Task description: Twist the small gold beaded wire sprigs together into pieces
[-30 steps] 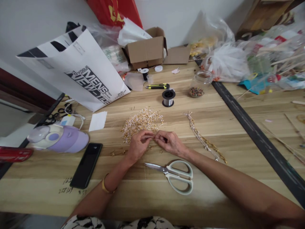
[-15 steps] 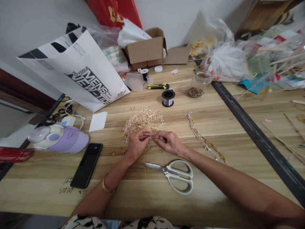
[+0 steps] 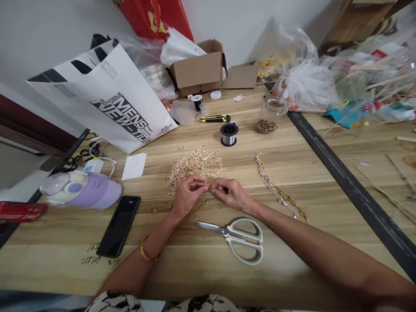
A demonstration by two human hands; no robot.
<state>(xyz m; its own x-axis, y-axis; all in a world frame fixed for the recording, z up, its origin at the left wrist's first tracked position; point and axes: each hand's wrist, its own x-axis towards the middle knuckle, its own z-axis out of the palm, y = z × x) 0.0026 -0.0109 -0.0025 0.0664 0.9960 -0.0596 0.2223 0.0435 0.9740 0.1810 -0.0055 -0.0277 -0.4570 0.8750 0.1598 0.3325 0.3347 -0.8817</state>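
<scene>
My left hand (image 3: 189, 194) and my right hand (image 3: 230, 191) meet fingertip to fingertip over the table, both pinched closed. Whatever sits between the fingertips is too small to make out. Just behind them lies a loose heap of small gold and clear beads (image 3: 191, 165), partly covered by my left hand. A thin gold strand with beads (image 3: 162, 209) runs on the wood below my left hand. Close in front of my right hand lie scissors (image 3: 242, 240) with pale handles, blades pointing left. Gold and silver chains (image 3: 276, 189) stretch along the table to the right.
Behind the beads stand a wire spool (image 3: 229, 134), a yellow-black utility knife (image 3: 214, 118) and a glass jar (image 3: 272, 115) with small coloured beads. A phone (image 3: 118, 226), a purple bottle (image 3: 81, 189) and a white paper bag (image 3: 107, 95) are at left. Plastic bags (image 3: 308, 84) fill the back right.
Both hands stay almost in place, their fingertips drawn slightly closer together. The view has shifted very slightly; the things on the table lie as before.
</scene>
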